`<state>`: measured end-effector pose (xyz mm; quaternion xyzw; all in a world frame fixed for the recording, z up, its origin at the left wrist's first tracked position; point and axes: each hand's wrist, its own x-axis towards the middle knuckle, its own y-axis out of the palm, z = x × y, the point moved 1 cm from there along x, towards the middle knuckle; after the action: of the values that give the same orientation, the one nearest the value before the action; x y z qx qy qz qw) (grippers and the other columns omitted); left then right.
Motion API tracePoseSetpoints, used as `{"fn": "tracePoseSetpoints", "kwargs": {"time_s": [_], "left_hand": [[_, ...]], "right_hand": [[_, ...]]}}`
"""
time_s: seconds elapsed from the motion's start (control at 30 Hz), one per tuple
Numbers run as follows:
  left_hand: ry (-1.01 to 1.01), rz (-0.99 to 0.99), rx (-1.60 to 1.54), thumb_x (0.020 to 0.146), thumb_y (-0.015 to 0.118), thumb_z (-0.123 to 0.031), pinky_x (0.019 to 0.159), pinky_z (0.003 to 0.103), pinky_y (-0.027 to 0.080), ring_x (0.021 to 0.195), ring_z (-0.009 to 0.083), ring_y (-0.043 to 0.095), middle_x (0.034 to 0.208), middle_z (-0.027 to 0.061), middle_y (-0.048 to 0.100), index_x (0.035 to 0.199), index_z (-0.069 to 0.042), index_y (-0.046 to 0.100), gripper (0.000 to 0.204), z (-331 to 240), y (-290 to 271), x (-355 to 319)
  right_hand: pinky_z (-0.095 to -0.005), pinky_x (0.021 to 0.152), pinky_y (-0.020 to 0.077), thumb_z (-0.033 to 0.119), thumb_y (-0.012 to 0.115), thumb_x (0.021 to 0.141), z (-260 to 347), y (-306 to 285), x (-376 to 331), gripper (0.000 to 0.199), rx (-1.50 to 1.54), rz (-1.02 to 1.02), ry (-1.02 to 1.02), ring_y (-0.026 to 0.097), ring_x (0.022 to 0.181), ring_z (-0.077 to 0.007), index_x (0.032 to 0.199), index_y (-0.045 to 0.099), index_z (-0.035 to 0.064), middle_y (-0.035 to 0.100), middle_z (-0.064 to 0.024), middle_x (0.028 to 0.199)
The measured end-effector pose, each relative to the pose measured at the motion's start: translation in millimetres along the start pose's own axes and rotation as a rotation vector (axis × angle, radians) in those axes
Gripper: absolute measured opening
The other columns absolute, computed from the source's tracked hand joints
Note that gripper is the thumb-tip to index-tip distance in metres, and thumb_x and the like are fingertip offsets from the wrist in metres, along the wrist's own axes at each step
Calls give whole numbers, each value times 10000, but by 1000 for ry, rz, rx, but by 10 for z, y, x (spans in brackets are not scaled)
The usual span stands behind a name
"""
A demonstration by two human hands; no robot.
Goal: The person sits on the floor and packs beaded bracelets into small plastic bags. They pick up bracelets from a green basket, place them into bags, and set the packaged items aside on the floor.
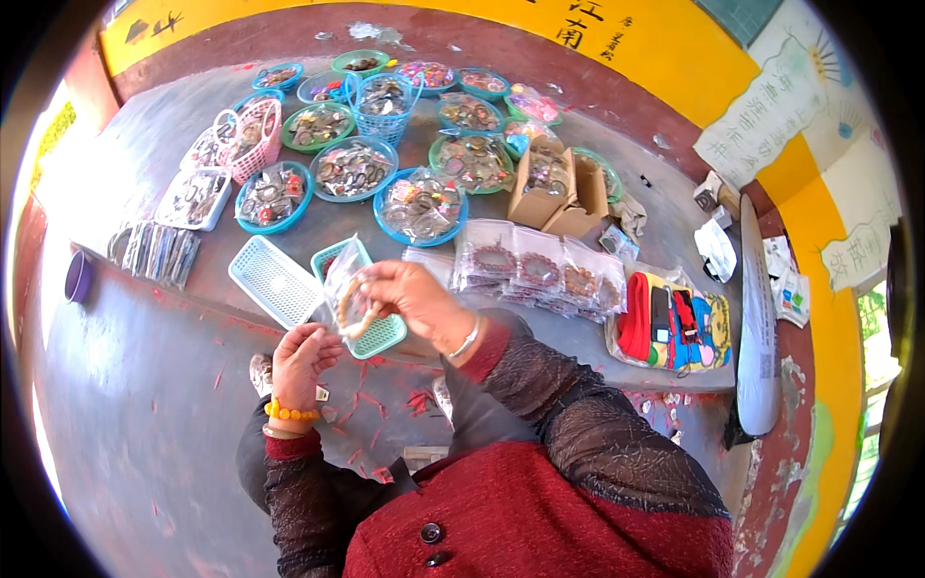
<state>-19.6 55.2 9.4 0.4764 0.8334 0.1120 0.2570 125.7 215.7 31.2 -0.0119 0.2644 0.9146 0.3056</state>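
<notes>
Here's the right hand [421, 306], out over the near edge of the bench [578, 342], thumb and fingers pinching a pale beaded bracelet [360, 329] with a thin, glossy clear bag [343, 287] about it; whether the beads sit inside the film, I can't tell. The left hand [301, 358] is close below, fingertips bunched together beside the beads, and any grip there is hard to call.

Right behind, partly blocked by hand and bag, a green basket [378, 343]; just left of it, a white basket [273, 279], rectangular, perforated plastic. Beyond, the field is crowded! Round plastic basins packed with bagged trinkets, a blue basin [422, 238] nearest, a pink handled basket [262, 157] over on the left, latticed. To the right, flat stacks of packets [540, 265] showing reddish bead rings through clear film, backed by an open cardboard box [532, 207], stiff and square-edged. Further right lies a soft, bright, multicoloured fabric bundle [674, 326], then a long, smooth, pale roll [758, 318].
</notes>
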Motion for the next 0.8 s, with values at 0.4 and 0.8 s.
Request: {"fn": "tracePoseSetpoints", "kwargs": {"time_s": [0.4, 0.8], "left_hand": [[-52, -25, 157, 909, 538, -139, 618, 214, 499, 702, 140, 643, 837, 76, 664, 982, -24, 584, 144, 44, -31, 13], [-49, 3, 211, 899, 543, -143, 628, 222, 491, 706, 127, 630, 835, 74, 665, 962, -26, 595, 142, 173, -112, 114]], "right_hand": [[-238, 580, 488, 170, 571, 897, 641, -2462, -736, 172, 41, -559, -163, 630, 729, -147, 1027, 602, 61, 664, -61, 875], [-293, 595, 508, 143, 477, 915, 122, -3345, -1031, 150, -76, -921, -42, 622, 719, -200, 981, 555, 34, 646, -133, 859]]}}
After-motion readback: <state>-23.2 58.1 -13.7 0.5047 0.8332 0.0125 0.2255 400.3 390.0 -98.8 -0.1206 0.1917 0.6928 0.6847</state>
